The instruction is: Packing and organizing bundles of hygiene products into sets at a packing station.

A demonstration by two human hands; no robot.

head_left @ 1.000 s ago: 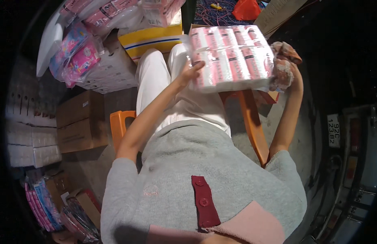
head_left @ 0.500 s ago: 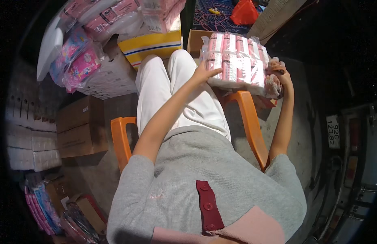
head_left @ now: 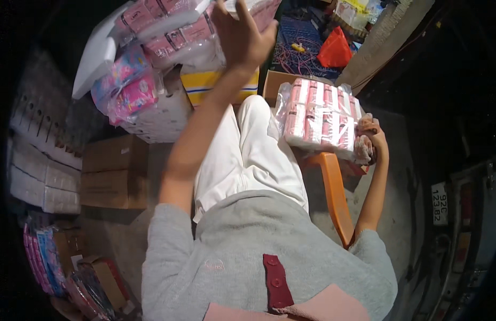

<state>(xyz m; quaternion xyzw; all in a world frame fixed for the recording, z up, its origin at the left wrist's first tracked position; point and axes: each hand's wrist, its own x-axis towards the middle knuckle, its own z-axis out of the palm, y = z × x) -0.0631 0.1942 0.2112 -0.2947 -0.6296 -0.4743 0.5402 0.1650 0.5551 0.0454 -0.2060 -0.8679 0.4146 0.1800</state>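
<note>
A clear-wrapped bundle of pink-and-white packs (head_left: 323, 120) rests on my right side, above the orange chair arm. Against its right end is my right hand (head_left: 377, 138), with the fingers curled around a crumpled brownish, partly see-through lump (head_left: 364, 150) whose kind I cannot make out. My left hand (head_left: 242, 43) is raised at the upper middle, fingers apart and nothing held. Behind that hand lie more wrapped pink packs (head_left: 189, 33), partly hidden by it and the forearm.
An orange chair arm (head_left: 336, 195) stands by my right thigh. A yellow box (head_left: 200, 85) and white carton (head_left: 157, 123) are beyond my knees. Brown cartons (head_left: 114, 171) sit to the left; a red bag (head_left: 334, 49) lies at the far right.
My left hand has left the bundle and swung up and left toward the other pink packs. My right hand stays at the bundle's right end. The whole view has shifted slightly.
</note>
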